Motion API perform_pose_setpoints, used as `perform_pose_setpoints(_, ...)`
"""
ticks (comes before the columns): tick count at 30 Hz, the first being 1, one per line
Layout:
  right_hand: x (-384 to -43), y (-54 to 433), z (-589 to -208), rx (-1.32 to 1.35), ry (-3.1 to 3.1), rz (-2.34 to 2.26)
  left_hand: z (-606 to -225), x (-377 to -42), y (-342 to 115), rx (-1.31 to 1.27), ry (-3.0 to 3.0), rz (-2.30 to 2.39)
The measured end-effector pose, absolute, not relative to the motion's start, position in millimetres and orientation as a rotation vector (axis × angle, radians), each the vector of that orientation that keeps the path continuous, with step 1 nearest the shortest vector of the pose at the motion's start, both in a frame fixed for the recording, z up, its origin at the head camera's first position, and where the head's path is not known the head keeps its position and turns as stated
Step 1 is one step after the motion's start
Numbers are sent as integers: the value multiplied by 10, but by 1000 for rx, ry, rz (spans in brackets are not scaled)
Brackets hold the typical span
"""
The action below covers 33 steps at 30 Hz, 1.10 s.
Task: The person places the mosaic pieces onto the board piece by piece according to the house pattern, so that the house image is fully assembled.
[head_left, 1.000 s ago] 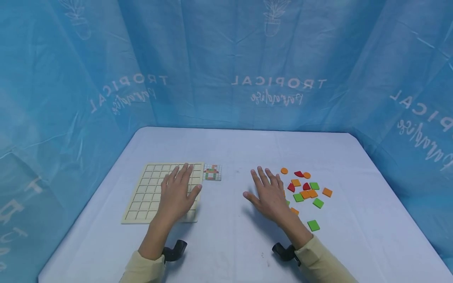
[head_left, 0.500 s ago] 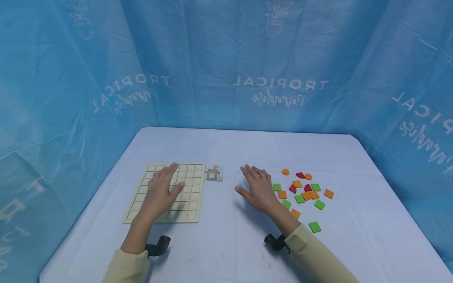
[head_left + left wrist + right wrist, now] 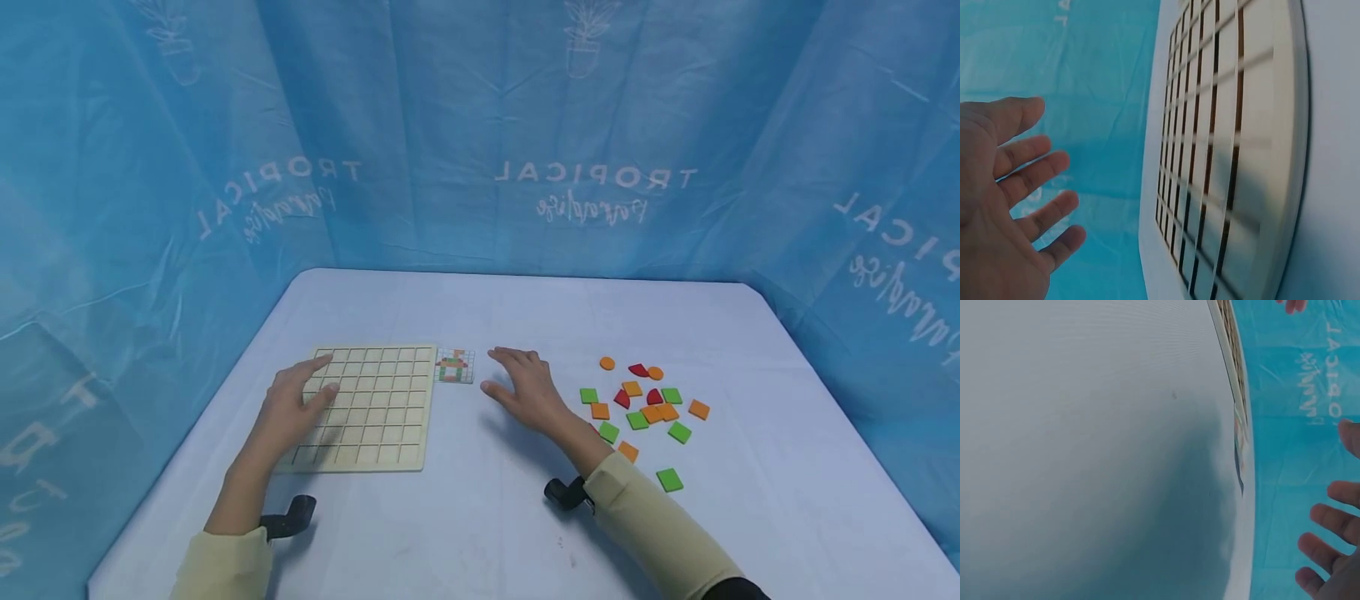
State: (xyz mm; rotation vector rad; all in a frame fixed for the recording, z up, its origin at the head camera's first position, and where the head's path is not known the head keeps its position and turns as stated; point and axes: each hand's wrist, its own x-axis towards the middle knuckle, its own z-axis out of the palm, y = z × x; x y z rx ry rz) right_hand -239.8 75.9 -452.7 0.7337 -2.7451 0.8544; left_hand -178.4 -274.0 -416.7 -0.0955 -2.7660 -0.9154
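A pale board with a square grid (image 3: 375,408) lies on the left half of the table. My left hand (image 3: 291,410) is over its left edge, fingers spread and holding nothing; the left wrist view shows the same hand (image 3: 1010,187) apart from the board. Against the board's right side lies a small pattern card (image 3: 454,367) printed with a coloured figure on a grid. My right hand (image 3: 528,392) hovers between that card and the loose pieces, fingers relaxed, nothing in them. Its shadow falls on the white cloth in the right wrist view.
Flat pieces lie scattered at the right: green squares (image 3: 670,480), orange squares (image 3: 699,409), orange discs (image 3: 607,363) and red wedges (image 3: 654,397). Blue printed curtains (image 3: 480,208) enclose the white table (image 3: 480,517) at the back and sides.
Both hands have moved left, the left one from the board's middle to its left edge. My right hand has drawn away from the pieces, uncovering several. Board, card and pieces stay put.
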Motion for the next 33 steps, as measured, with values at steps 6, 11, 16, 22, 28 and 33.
perform_pose_setpoints(6, -2542, 644, -4571, 721, -2726, 998, -4203, -1823, -2951, 3, -2784, -1019)
perform_pose_setpoints(11, -2674, 576, -4620, 673, -2761, 1031, -4273, -1846, -3123, 39, -2812, -1096)
perform_pose_setpoints(16, -2770, 532, -4659, 649, -2782, 1054, -4302, -1878, -3256, -35, -2861, -1171)
perform_pose_setpoints(22, -2847, 452, -4684, 656, -2858, 1032, -4348, -1922, -3393, -50, -2916, -1246)
perform_pose_setpoints(28, -2897, 402, -4673, 636, -2896, 965, -4378, -1992, -3533, -118, -2972, -1269)
perform_pose_setpoints(33, -2910, 374, -4668, 632, -2922, 924, -4358, -2025, -3644, -275, -3022, -1263)
